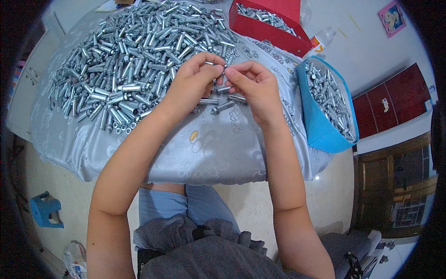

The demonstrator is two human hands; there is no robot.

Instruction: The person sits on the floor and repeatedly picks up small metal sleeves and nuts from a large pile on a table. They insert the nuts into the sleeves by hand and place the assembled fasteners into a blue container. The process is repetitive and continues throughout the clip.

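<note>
My left hand point(197, 76) and my right hand point(252, 83) meet over the table, thumbs and forefingers pinched together. Between the fingertips shows a small silver metal piece point(225, 68), mostly covered by the fingers, so its exact kind cannot be made out. Just below the hands, a few loose expansion bolts point(223, 108) with metal sleeves lie on the shiny grey tablecloth point(223, 158). A large heap of similar expansion bolts point(139, 60) spreads to the left and behind my left hand. Several nuts or rings point(125, 130) sit at the heap's near edge.
On the right stands a blue fabric bin point(320, 138) filled with bolts. Behind it are a clear bottle point(324, 37) and a red box point(297, 45) also holding bolts. Small rings point(274, 52) lie scattered near the red box. A blue stool point(46, 210) stands on the floor at left.
</note>
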